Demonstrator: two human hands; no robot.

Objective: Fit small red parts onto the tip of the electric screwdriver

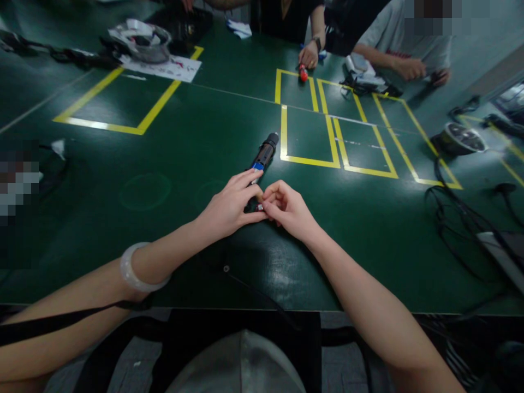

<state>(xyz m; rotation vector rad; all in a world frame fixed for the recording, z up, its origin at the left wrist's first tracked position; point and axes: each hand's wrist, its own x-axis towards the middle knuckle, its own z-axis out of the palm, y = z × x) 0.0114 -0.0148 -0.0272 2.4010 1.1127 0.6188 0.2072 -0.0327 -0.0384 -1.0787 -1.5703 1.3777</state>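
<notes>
A black cylindrical tool with a blue band [267, 150] lies at a slant on the green table, its narrower tip pointing away from me. My left hand [229, 204] is closed over its near half, with the fingers hiding much of the body. My right hand [289, 210] meets the left fingertips at the tool's near end, thumb and finger pinched together. Between the two hands shows a small red and silver piece [260, 207], too small to name. Its lower part is covered by the fingers.
Yellow tape rectangles [310, 162] mark the green table [204, 273]. Across it, one person's hand [309, 54] touches a red object [303, 73]; another person sits at right. A clear bowl [141, 43] stands back left, with black cables [454, 213] and a round metal container [462, 139] at right.
</notes>
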